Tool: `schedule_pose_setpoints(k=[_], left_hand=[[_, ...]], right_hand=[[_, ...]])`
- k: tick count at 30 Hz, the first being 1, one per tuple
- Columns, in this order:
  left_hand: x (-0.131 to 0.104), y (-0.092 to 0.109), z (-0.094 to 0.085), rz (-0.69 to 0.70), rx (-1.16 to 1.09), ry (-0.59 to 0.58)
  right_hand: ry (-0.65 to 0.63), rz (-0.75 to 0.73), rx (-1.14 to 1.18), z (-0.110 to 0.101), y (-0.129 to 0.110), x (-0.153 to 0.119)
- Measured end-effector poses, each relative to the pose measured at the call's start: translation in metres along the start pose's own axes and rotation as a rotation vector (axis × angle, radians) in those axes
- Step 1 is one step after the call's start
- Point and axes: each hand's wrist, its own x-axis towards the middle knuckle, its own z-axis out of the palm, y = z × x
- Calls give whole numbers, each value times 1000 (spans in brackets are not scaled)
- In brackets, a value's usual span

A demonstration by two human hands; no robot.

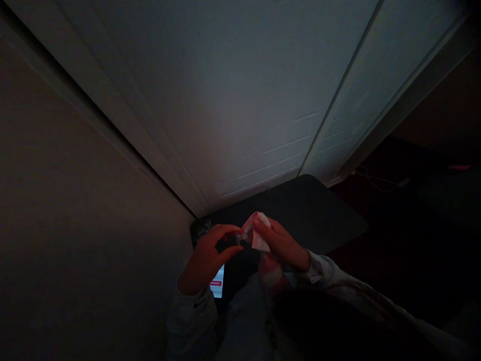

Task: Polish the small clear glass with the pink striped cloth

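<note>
Thumb and fingers of my left hand [205, 258] pinch one end of a small clear object [243, 237], which looks like glass; its exact kind is too dim to make out. My right hand [284, 244] grips a white cloth or tissue [261, 241], with the thumb pressed on top. The cloth is folded against the other end of the clear object and hides part of it. Both hands are close together above the near side of a dark table [315, 215].
A lit phone screen [217, 284] shows beside my left wrist. Something crumpled and shiny [204, 227] lies at the table's left corner. White panels with embossed hearts [250, 147] stand behind the table. A pale cable [376, 181] runs along the right. The room is very dark.
</note>
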Motion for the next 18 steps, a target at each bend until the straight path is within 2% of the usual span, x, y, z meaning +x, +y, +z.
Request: schedule_pose_setpoints(k=[3, 9, 13, 18], left_hand=[[-1, 0, -2, 17, 7, 6], [-1, 0, -6, -16, -26, 27], [0, 2, -5, -24, -77, 53], [-1, -2, -4, -28, -126, 67]], right_hand=[[-8, 15, 15, 2, 1, 0], [4, -132, -250, 4, -1, -5], [31, -138, -359, 5, -5, -8], [41, -144, -375, 6, -8, -11]])
